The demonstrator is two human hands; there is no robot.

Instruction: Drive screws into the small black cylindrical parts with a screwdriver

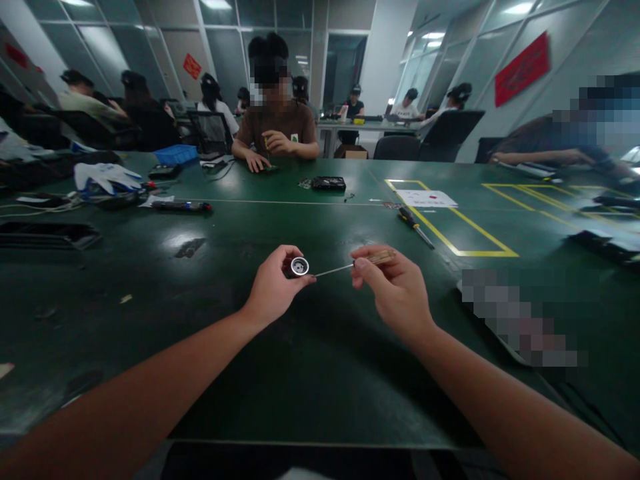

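My left hand (pixel 273 287) is closed around a small round part (pixel 299 267) with a silvery rim and a dark, recessed face turned toward me. What lies behind the rim is mostly hidden by the fingers. A screwdriver with a yellowish-brown handle (pixel 381 257) is gripped in my right hand (pixel 397 287). Its thin metal shaft (pixel 334 270) points left, and the tip ends by my left thumb, just beside the round part. Whether the tip touches the part I cannot tell. Both hands are held above the green table (pixel 320 373).
Another screwdriver (pixel 416 227) lies beyond my right hand, by yellow tape (pixel 480 253) and a paper sheet (pixel 425 199). Farther off are a black device (pixel 329 183), gloves (pixel 106 179) and a blue basket (pixel 176 155). A co-worker (pixel 275 130) sits opposite.
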